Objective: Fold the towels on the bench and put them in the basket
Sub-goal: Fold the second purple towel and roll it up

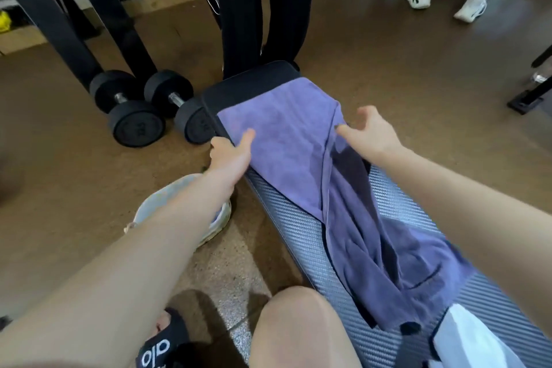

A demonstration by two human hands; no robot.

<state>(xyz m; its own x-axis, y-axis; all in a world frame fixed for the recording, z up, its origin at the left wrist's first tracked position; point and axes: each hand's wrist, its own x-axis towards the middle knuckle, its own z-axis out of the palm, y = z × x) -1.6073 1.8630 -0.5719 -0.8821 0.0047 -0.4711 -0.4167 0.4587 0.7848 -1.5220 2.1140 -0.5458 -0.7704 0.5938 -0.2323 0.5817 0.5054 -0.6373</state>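
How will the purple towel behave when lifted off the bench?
Probably floppy: the purple towel lies in soft folds and wrinkles along the bench. Likely light, being thin cloth, and its near end bunches loosely. Its nap looks grippy, not slippery.

Matt terry towel — carbon-weave bench
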